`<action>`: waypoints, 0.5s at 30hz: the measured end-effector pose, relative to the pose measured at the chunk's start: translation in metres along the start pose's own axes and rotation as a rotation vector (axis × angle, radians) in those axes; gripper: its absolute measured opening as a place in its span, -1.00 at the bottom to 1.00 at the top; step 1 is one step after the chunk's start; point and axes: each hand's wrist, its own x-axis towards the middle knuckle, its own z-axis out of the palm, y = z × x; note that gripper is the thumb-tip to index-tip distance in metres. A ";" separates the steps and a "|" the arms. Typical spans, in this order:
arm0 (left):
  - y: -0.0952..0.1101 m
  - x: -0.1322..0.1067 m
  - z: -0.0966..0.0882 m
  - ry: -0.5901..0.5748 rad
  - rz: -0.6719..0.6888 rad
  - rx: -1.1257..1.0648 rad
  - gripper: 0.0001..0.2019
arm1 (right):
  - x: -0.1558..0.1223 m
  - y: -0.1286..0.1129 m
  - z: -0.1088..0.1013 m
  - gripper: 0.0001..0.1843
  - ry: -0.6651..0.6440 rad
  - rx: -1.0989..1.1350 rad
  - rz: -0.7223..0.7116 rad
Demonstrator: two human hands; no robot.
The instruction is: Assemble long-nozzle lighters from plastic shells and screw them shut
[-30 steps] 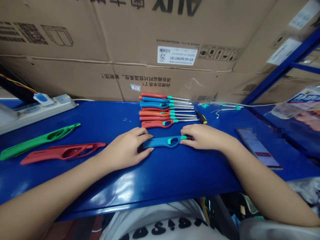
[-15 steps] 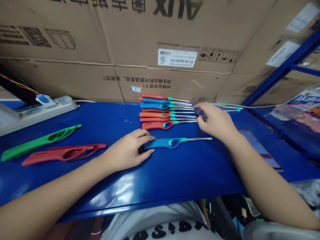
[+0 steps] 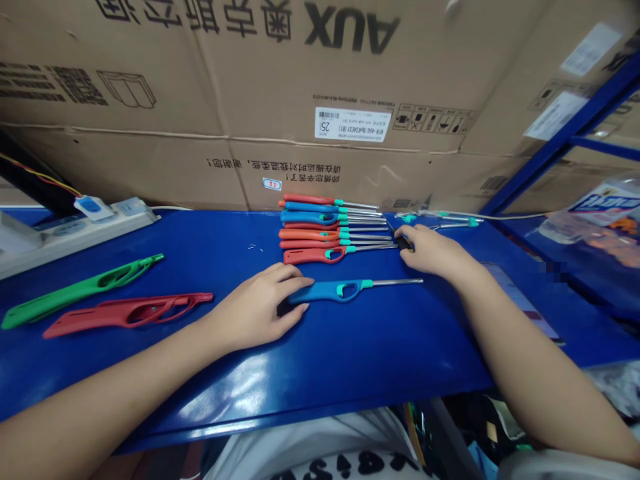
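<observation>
A blue long-necked lighter (image 3: pixel 345 289) with a teal trigger and metal tube lies on the blue bench (image 3: pixel 350 353). My left hand (image 3: pixel 260 303) rests on its handle end, fingers curled over it. My right hand (image 3: pixel 433 252) lies further right and back, closed over a small black and yellow screwdriver (image 3: pixel 403 243) beside the row of finished lighters (image 3: pixel 325 227). The row holds several red, orange and blue lighters side by side, their tubes pointing right.
A green shell half (image 3: pixel 85 290) and a red shell half (image 3: pixel 125 311) lie at the left. A white power strip (image 3: pixel 75 223) sits at the back left. Teal-tipped tubes (image 3: pixel 445 218) lie behind my right hand, a phone (image 3: pixel 520 300) to its right. Cardboard boxes (image 3: pixel 320 100) wall the back.
My right hand let go of the blue lighter's neck, reached back to the right of the row and settled onto the screwdriver. The left hand stayed on the lighter's handle.
</observation>
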 end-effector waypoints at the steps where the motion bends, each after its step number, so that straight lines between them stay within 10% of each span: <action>1: 0.000 0.000 0.000 -0.002 0.000 0.002 -0.63 | 0.001 0.000 0.000 -0.48 -0.013 -0.004 0.015; 10: 0.002 0.000 -0.003 -0.017 0.017 0.034 -0.64 | 0.002 -0.006 0.003 -0.46 -0.065 -0.041 0.094; 15: 0.004 0.000 -0.003 -0.037 0.038 0.021 -0.62 | -0.002 -0.009 -0.007 -0.64 0.398 0.092 0.079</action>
